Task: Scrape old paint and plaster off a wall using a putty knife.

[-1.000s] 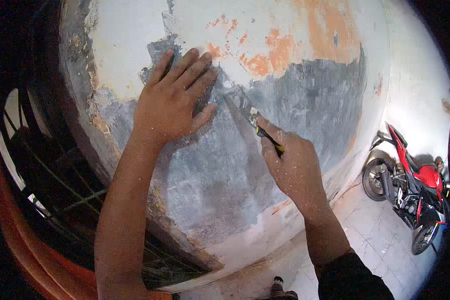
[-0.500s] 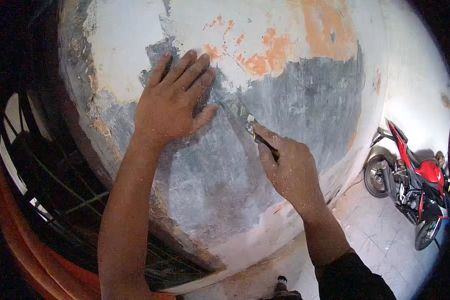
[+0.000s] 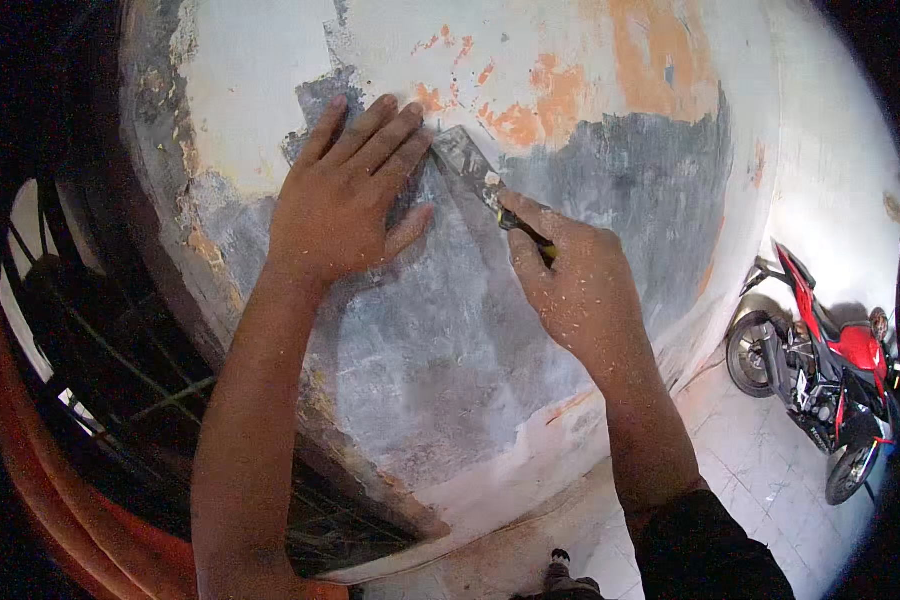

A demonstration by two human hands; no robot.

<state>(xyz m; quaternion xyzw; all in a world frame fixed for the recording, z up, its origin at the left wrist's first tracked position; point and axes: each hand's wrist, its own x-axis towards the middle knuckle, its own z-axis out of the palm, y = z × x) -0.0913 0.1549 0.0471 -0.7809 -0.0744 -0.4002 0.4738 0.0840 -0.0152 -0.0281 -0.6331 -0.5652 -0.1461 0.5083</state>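
Note:
My left hand (image 3: pixel 345 195) lies flat on the wall, fingers spread, over the border between white paint and bare grey plaster. To its right, my right hand (image 3: pixel 573 280) grips a paint scraper (image 3: pixel 467 160) by its dark handle with yellow marks. The scraper's wide metal blade rests against the wall (image 3: pixel 420 330), at the lower edge of the white paint, close to my left fingertips. Pale flecks dot the right hand and forearm. Orange patches (image 3: pixel 555 95) show through the white paint above the blade.
A red and black motorcycle (image 3: pixel 820 360) stands on the pale tiled floor (image 3: pixel 740 470) at the right. On the left, a dark opening with bars (image 3: pixel 120 370) borders the wall's crumbling edge (image 3: pixel 205 250). Orange cloth (image 3: pixel 80 500) hangs at the lower left.
My right hand has pushed the scraper up and slightly left along the wall, so the blade now sits at the white paint's edge. The left hand has stayed nearly in place.

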